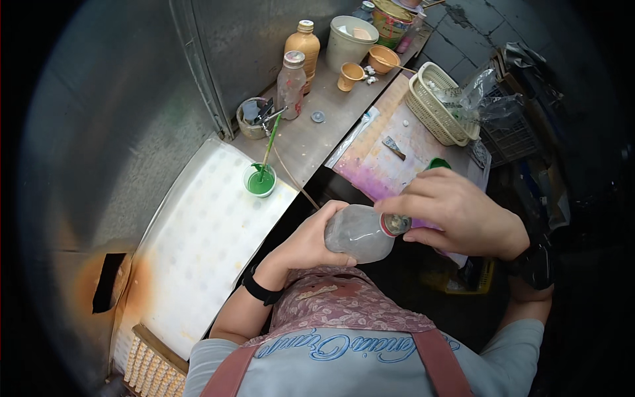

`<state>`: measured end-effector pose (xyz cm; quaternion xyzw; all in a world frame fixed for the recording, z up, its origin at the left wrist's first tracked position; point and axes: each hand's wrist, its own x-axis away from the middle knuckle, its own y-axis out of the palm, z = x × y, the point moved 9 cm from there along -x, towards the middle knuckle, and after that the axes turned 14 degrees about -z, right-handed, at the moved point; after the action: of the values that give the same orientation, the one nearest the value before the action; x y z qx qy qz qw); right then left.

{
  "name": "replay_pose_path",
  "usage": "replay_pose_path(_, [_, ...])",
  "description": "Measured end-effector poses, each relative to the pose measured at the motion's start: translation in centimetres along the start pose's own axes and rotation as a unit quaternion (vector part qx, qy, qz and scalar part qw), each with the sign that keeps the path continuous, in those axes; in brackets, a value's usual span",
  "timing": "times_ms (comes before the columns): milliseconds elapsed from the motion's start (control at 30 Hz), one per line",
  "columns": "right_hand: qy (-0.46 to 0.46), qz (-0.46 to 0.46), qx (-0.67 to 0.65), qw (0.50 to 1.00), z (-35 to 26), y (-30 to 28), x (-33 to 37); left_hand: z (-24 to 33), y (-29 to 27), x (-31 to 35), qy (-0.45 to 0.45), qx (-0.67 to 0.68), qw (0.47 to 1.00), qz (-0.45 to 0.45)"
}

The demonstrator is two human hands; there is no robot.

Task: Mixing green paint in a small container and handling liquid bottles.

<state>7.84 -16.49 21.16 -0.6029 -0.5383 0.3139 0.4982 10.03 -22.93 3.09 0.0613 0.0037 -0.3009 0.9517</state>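
My left hand (305, 239) is wrapped around a cloudy, clear plastic bottle (360, 235), which lies tilted with its neck toward the right. At that neck, just past a red ring, is a stained cap (398, 223). The thumb and fingers of my right hand (453, 210) close around this cap from above and below. To the left of the bottle, a small cup of green paint (260, 182) stands on a white sheet (205, 245), with a green-coated stick (271, 142) leaning in it.
An airbrush (268, 119) rests at a round tub (251, 126). Behind it stand a pinkish-smeared bottle (291, 86), an orange-tan bottle (304, 47) and a white bucket (350, 43). A paint-stained board (377, 142) holds a scraper (394, 147) and a cream basket (430, 106).
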Motion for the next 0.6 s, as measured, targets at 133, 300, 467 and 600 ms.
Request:
replay_pose_path(133, [0.07, -0.155, 0.08, 0.982, 0.8, 1.6, -0.3, 0.2, -0.3, 0.2, 0.001, -0.026, 1.0, -0.003])
replay_pose_path(300, [-0.007, -0.032, 0.015, 0.999, -0.2, 0.4, -0.1, 0.7, -0.4, 0.5, -0.004, 0.022, 1.0, -0.013])
replay_pose_path(467, [-0.011, 0.049, 0.098, 0.994, -0.1, 0.3, -0.4, 1.2, -0.4, 0.1, 0.022, 0.03, 0.999, 0.013])
replay_pose_path(600, [0.152, 0.099, 0.107, 0.978, 4.3, -0.1, -0.3, 1.4, -1.0, -0.7, 0.007, -0.066, 0.984, 0.166])
